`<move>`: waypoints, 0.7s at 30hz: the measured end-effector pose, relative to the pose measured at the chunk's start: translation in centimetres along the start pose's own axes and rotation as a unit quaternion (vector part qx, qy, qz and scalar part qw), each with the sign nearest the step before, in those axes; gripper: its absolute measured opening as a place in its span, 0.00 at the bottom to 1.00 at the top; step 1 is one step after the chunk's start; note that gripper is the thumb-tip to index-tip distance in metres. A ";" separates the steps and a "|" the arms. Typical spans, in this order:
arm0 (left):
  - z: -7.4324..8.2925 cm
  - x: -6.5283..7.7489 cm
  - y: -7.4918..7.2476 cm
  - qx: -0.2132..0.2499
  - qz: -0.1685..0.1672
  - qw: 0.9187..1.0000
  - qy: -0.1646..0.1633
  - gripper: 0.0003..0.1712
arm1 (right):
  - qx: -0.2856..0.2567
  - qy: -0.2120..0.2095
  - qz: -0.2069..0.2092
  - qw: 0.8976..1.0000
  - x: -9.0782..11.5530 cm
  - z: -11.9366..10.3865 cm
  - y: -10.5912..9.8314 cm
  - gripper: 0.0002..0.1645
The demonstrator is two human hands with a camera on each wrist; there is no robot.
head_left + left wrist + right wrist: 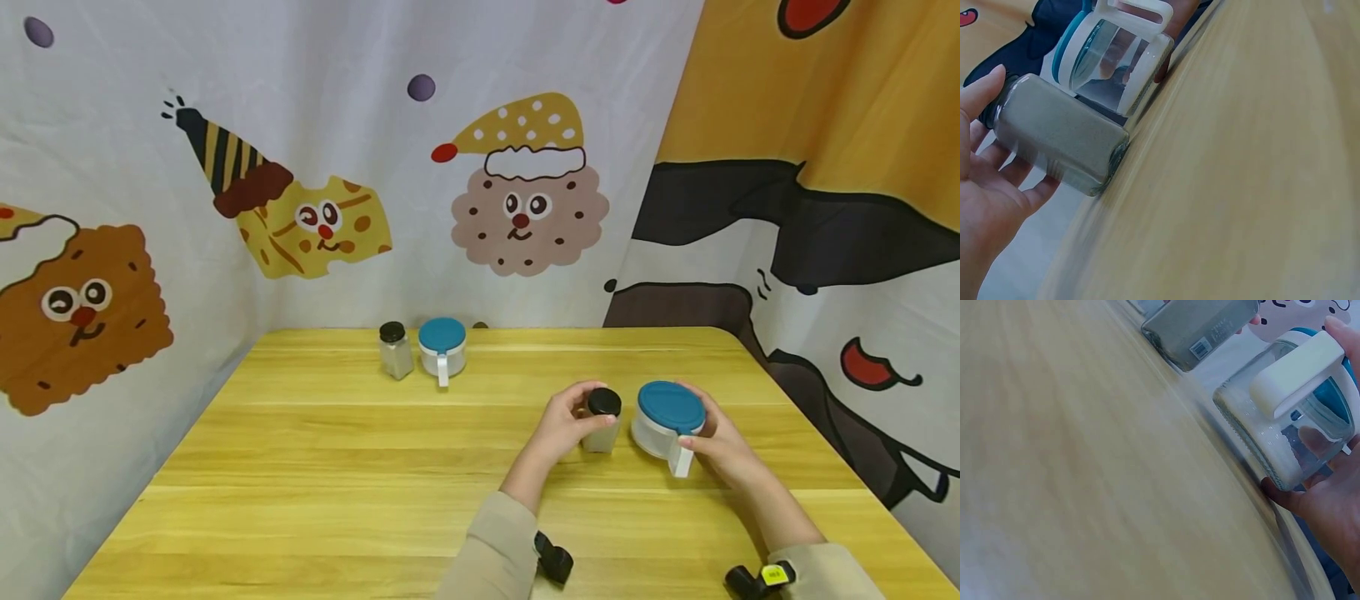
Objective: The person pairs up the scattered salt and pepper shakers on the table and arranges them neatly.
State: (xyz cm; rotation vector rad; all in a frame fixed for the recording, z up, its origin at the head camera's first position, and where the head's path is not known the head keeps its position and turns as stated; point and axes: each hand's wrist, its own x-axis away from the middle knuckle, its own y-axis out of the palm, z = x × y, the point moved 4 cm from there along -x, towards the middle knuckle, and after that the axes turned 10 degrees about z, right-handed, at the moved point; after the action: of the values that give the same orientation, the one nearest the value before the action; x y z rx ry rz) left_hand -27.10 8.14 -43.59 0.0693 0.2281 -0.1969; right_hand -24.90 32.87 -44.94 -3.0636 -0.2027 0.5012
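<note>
My left hand (561, 427) holds a spice jar (601, 438) with a black lid, thumb and fingers about its upper part. Grey powder fills that jar (1060, 134) in the left wrist view, its base close over the wooden table. To its right, my right hand (722, 440) grips a clear glass seasoning pot (654, 437) with a blue lid and a white handle. The right thumb lies at the top of the handle (1300, 375), while the other fingers reach round the far side of the glass. A little white content shows low in the pot.
Toward the back of the wooden table (337, 500) stand another black-lidded jar (396, 358) and another blue-lidded pot (442, 360), side by side. A curtain (337, 75) printed with cartoon snacks hangs behind the table and along its sides.
</note>
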 end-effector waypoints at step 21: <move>-0.5 -0.4 0.8 0.008 0.018 1.000 -0.010 0.24 | 0.000 0.000 0.005 1.000 0.0 -0.3 0.1 0.47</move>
State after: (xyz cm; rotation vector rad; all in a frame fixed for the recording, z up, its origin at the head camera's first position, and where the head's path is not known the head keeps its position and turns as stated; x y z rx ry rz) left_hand -27.41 9.03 -43.98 0.0877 0.2060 -0.1637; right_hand -24.78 32.78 -44.69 -3.0667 -0.1872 0.5028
